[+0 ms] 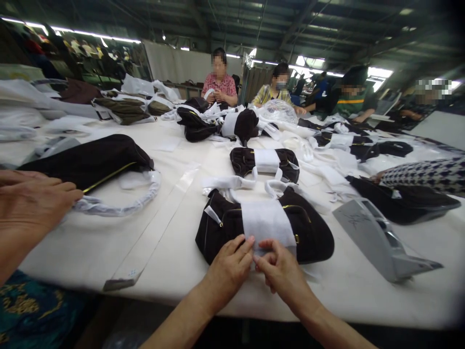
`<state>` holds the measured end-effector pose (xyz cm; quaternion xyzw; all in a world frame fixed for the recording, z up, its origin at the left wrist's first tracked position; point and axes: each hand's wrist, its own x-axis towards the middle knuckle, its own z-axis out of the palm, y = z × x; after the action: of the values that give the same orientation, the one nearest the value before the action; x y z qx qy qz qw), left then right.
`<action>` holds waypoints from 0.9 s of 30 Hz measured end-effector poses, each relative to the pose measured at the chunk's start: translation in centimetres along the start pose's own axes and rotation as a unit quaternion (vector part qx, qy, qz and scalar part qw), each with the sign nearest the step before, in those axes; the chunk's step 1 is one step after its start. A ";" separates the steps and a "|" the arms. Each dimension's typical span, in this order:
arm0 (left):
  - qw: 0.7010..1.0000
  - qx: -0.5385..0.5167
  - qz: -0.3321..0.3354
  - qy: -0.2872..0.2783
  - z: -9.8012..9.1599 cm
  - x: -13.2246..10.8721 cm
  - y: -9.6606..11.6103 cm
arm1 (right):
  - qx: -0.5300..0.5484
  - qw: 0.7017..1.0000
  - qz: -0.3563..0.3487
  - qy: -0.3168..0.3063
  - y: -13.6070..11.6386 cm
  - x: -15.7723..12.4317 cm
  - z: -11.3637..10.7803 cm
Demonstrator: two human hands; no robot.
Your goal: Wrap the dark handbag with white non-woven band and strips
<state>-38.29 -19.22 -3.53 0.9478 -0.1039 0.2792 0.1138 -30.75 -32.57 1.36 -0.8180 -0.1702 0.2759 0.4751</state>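
A dark brown handbag (312, 232) lies on the white table (90, 242) right in front of me, with a white foam wrap (267, 220) banded round its middle. My left hand (230, 266) pinches the lower edge of that wrap, fingers pressed together. My right hand (281, 271) meets it from the right, fingertips also closed on the wrap's edge. The bag's wrapped white handle (232, 182) lies just behind it.
A co-worker's hand (32, 203) at the left rests on another dark bag (90, 160). A second wrapped bag (265, 162) sits farther back. A grey tape dispenser (378, 237) stands to the right. A clear strip (160, 218) lies on the table. Several people sit across the table among piled bags.
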 end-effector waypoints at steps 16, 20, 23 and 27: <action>0.998 -0.028 -0.003 -0.050 -0.9 0.3 0.0 | -0.301 0.937 -0.165 0.067 3.8 -1.6 -0.2; 0.999 -0.029 -0.003 -0.042 -0.5 0.2 -0.1 | -0.393 0.817 -0.401 0.130 3.5 -1.9 -1.4; 0.999 -0.034 -0.010 -0.039 -0.6 0.3 -0.1 | -0.452 0.739 -0.482 0.131 3.3 -0.4 -1.8; 0.995 -0.064 -0.027 -0.069 -1.1 0.5 0.0 | -0.509 0.712 -0.476 0.086 5.4 1.0 -1.2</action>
<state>-38.47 -19.01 -2.38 0.9579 -0.1036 0.2031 0.1748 -29.12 -35.53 -3.16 -0.7673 -0.6099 -0.1864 0.0677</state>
